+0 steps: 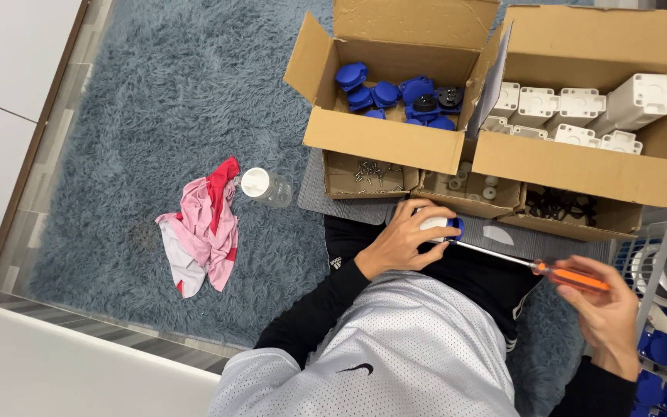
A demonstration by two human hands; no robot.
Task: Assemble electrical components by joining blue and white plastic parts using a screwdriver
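Head view looks straight down on a seated person in a white mesh shirt over black sleeves. Nearest, the right hand (607,309) is curled shut around the orange handle of a screwdriver (534,265), whose thin metal shaft runs up and left to a small white-and-blue part (441,225). The left hand (403,235) wraps over that part, fingers closed on it, holding it above the lap (the tip meets the part just beside the fingers). To the right stands a wire basket (646,289) with blue parts in it. Just beyond the hands sit three low cardboard trays: one with screws (370,174), one with small white rings (472,185), one with black pieces (561,207). Left on the grey shaggy rug (156,100) lie a pink-and-red cloth (202,228) and a clear bottle (265,186) on its side. Farthest, an open carton holds blue caps (403,96); its neighbour holds white square posts (580,112).
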